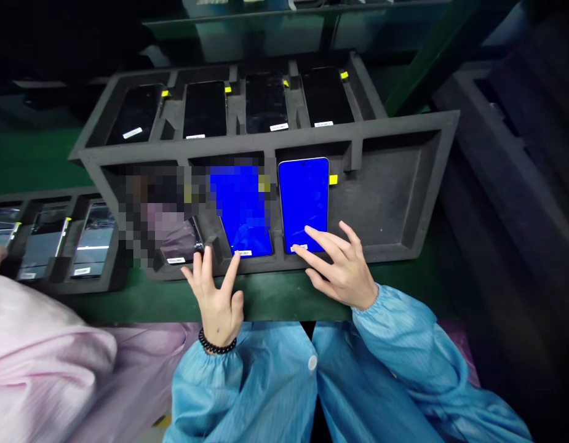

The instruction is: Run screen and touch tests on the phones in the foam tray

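A dark foam tray (395, 184) lies on the green bench and holds phones in slots. Two phones in its near row show bright blue screens. My right hand (342, 267) is open, fingers spread, with fingertips on the lower edge of the right blue phone (304, 200). My left hand (214, 295), with a black bead bracelet, is open too; one finger touches the bottom of the left blue phone (242, 212). Another finger rests by a dark-screened phone (183, 243) further left. Neither hand grips anything.
The tray's far row holds several dark phones (266, 101) with yellow tabs. The rightmost near slot is bare foam. A second tray (48, 243) with phones sits at the left, where another person's pink sleeve (44, 363) reaches in. More dark trays stand at the right.
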Demonstrator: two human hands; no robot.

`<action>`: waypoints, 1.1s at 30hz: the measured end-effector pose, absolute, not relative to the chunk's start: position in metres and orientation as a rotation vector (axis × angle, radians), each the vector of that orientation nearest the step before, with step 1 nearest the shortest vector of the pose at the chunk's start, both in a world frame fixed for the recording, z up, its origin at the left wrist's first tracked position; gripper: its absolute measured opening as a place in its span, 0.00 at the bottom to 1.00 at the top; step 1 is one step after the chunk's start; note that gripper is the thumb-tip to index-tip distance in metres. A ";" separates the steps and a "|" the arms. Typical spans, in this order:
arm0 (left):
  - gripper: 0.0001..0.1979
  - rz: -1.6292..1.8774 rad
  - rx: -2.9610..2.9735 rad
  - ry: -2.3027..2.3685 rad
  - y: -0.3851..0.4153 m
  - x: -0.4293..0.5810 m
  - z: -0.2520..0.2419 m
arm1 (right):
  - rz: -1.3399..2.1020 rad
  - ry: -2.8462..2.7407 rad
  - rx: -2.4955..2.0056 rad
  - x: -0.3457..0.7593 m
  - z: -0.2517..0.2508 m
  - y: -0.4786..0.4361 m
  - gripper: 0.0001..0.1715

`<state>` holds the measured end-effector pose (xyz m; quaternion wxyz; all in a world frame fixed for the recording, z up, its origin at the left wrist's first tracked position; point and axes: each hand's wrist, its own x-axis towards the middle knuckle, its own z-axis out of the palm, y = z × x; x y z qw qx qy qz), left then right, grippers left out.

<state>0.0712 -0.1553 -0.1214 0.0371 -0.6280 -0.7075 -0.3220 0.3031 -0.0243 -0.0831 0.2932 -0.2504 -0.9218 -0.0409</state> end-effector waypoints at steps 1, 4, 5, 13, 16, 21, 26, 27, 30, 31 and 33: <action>0.28 -1.007 -1.915 -2.162 -0.156 0.071 -0.121 | -0.112 -2.438 -0.659 0.303 -0.083 -0.024 0.19; 0.29 -1.033 -1.899 -2.148 -0.156 0.072 -0.121 | -0.122 -2.426 -0.647 0.304 -0.082 -0.024 0.18; 0.29 -1.038 -1.896 -2.149 -0.156 0.072 -0.121 | -0.119 -2.429 -0.647 0.304 -0.082 -0.024 0.17; 0.27 -1.146 -1.874 -2.131 -0.158 0.071 -0.120 | -0.001 -2.326 -0.606 0.307 -0.082 -0.023 0.12; 0.26 -1.162 -1.891 -2.117 -0.145 0.062 -0.094 | 0.000 -2.245 -0.666 0.311 -0.074 -0.013 0.13; 0.28 -1.174 -1.878 -1.850 -0.080 0.040 -0.013 | -0.068 -2.127 -0.879 0.310 -0.039 0.021 0.16; 0.28 -1.195 -1.778 -1.758 0.002 0.021 -0.001 | -0.007 -1.961 -0.963 0.301 -0.028 0.044 0.20; 0.29 -1.148 -1.776 -1.801 0.012 0.018 -0.008 | 0.007 -1.949 -0.969 0.300 -0.031 0.045 0.20; 0.31 -1.023 -1.735 -1.895 0.021 0.012 -0.029 | 0.042 -1.962 -0.982 0.301 -0.044 0.045 0.21; 0.32 -1.007 -1.719 -1.902 0.021 0.011 -0.033 | 0.048 -1.967 -0.983 0.302 -0.047 0.044 0.20; 0.35 -1.001 -1.706 -1.892 0.017 0.010 -0.036 | 0.059 -1.966 -0.982 0.304 -0.049 0.043 0.21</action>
